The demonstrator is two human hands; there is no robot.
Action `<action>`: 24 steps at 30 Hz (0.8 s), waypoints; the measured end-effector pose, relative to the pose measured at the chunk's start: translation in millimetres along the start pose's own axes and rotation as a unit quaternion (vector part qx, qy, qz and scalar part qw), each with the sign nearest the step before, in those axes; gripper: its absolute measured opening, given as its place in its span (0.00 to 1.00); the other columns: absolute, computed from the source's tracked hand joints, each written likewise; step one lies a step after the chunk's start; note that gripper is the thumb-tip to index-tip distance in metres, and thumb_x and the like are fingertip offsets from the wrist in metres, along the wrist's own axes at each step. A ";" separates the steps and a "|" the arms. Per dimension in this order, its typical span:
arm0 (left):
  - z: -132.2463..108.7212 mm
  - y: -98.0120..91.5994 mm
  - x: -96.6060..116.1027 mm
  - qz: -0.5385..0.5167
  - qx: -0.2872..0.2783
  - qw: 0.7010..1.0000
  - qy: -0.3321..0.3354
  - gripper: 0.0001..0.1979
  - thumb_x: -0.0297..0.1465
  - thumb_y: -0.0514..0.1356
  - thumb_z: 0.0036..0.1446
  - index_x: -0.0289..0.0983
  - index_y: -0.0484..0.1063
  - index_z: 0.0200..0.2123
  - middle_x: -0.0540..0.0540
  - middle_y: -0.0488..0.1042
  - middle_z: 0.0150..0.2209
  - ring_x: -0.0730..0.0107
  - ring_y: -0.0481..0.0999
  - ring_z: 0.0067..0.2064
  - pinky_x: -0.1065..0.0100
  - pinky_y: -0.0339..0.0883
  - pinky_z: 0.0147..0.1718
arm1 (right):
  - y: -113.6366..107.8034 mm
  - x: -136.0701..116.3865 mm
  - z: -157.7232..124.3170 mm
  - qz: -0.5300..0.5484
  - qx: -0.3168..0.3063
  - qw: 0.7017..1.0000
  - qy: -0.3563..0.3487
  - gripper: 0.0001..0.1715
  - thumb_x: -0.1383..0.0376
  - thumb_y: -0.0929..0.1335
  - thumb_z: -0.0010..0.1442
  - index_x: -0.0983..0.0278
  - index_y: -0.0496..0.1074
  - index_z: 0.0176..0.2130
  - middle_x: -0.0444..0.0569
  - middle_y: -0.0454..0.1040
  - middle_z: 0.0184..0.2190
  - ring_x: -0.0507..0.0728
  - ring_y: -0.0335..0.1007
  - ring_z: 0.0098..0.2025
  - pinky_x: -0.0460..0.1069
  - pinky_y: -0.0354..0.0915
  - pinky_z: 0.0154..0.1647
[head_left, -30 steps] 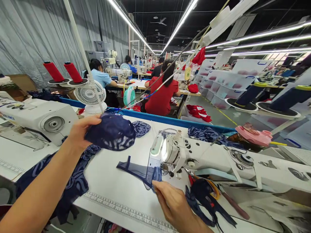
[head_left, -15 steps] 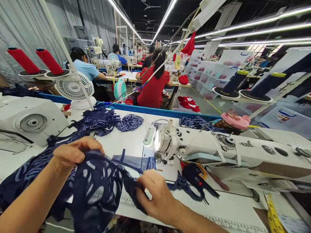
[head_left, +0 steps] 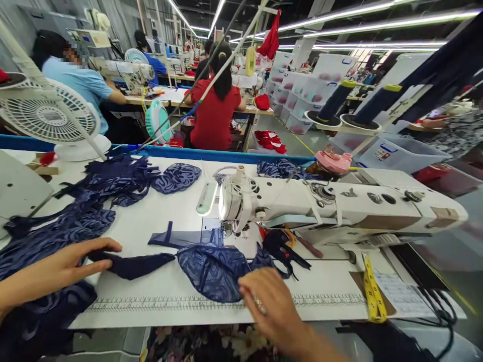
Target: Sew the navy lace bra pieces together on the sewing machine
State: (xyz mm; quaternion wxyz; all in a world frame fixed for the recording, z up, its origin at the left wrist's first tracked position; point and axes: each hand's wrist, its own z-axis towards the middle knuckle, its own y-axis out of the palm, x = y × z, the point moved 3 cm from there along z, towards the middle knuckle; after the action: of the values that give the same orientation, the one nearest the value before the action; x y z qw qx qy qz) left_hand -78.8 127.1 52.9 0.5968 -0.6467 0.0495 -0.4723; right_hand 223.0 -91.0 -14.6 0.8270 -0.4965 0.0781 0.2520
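Note:
A navy lace bra cup lies spread on the white table in front of the sewing machine. From its left tip runs a dark navy fabric strip. My left hand is at the strip's far end, with thumb and forefinger stretched apart around it. My right hand has its fingers curled together at the cup's lower right edge. A sheer navy piece with a narrow strip lies behind the cup and reaches under the needle area.
Heaped navy lace pieces cover the table's left side. Beyond the machine stands a pink container. Dark-handled tools and navy scraps lie right of the needle. A yellow tape measure hangs near the front edge. Co-workers sit ahead.
The lace piece, held up and bunched between both hands before, now lies flat on the table. My left hand has moved left and opened; the view has shifted right.

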 end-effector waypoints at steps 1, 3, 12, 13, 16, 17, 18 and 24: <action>3.0 12.2 9.3 0.003 -0.004 1.000 0.014 0.24 0.54 0.54 0.57 0.40 0.74 0.36 0.45 0.77 0.31 0.58 0.75 0.44 0.57 0.69 0.46 | -4.8 12.8 -0.4 -0.025 0.021 0.998 0.056 0.10 0.72 0.61 0.67 0.64 0.70 0.44 0.48 0.74 0.35 0.56 0.69 0.37 0.53 0.60 0.41; 10.2 35.7 28.9 0.010 -0.009 0.999 0.041 0.23 0.52 0.53 0.59 0.40 0.74 0.41 0.44 0.78 0.35 0.57 0.75 0.46 0.58 0.70 0.47 | -8.9 33.6 3.0 -0.083 0.031 0.987 0.133 0.10 0.68 0.62 0.68 0.63 0.71 0.44 0.50 0.73 0.36 0.58 0.67 0.38 0.54 0.59 0.41; 32.4 128.1 104.2 -0.033 -0.114 0.968 0.219 0.27 0.33 0.63 0.58 0.40 0.60 0.59 0.42 0.74 0.51 0.58 0.73 0.53 0.53 0.59 0.61 | 10.6 -3.1 32.6 0.006 -0.010 1.000 0.021 0.08 0.72 0.62 0.64 0.62 0.68 0.41 0.50 0.69 0.39 0.58 0.66 0.42 0.54 0.61 0.43; 34.0 134.5 109.5 -0.036 -0.131 0.966 0.219 0.23 0.31 0.63 0.58 0.40 0.62 0.56 0.45 0.75 0.46 0.60 0.75 0.49 0.52 0.58 0.62 | 9.4 -8.0 32.2 0.017 0.014 0.999 0.023 0.08 0.72 0.63 0.64 0.62 0.67 0.43 0.51 0.69 0.40 0.58 0.66 0.42 0.54 0.62 0.44; 34.4 136.0 115.6 -0.037 -0.127 0.977 0.167 0.06 0.27 0.54 0.63 0.40 0.69 0.41 0.49 0.72 0.34 0.67 0.74 0.36 0.61 0.69 0.47 | 11.3 -6.8 28.3 0.077 0.043 0.991 0.097 0.09 0.69 0.64 0.63 0.62 0.66 0.45 0.51 0.70 0.41 0.58 0.67 0.44 0.53 0.64 0.44; 32.0 132.1 115.2 -0.043 -0.115 0.982 0.143 0.07 0.27 0.51 0.65 0.40 0.69 0.39 0.48 0.71 0.34 0.68 0.72 0.34 0.66 0.69 0.40 | 14.4 -3.6 27.2 0.113 0.029 0.986 0.122 0.07 0.68 0.63 0.64 0.61 0.66 0.43 0.50 0.70 0.39 0.58 0.68 0.42 0.51 0.65 0.43; 28.0 127.5 114.3 -0.055 -0.104 0.985 0.126 0.09 0.28 0.49 0.66 0.40 0.68 0.39 0.47 0.70 0.36 0.69 0.72 0.34 0.68 0.68 0.36 | 17.9 -0.5 26.6 0.153 0.011 0.978 0.141 0.06 0.68 0.63 0.64 0.61 0.67 0.41 0.49 0.70 0.37 0.57 0.68 0.41 0.50 0.66 0.41; 3.6 110.2 103.0 -0.035 -0.053 0.994 0.086 0.14 0.29 0.43 0.67 0.43 0.66 0.45 0.46 0.73 0.36 0.67 0.74 0.32 0.70 0.65 0.30 | 27.8 2.6 34.9 0.347 -0.066 0.903 0.246 0.13 0.56 0.63 0.68 0.62 0.70 0.37 0.43 0.70 0.29 0.52 0.67 0.30 0.44 0.60 0.26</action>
State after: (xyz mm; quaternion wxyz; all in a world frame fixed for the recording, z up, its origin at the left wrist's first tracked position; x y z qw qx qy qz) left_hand 35.2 33.9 20.2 0.5385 -0.6356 0.1025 -0.5437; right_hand 207.3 -49.5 -20.0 0.6071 -0.5373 0.4295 0.3979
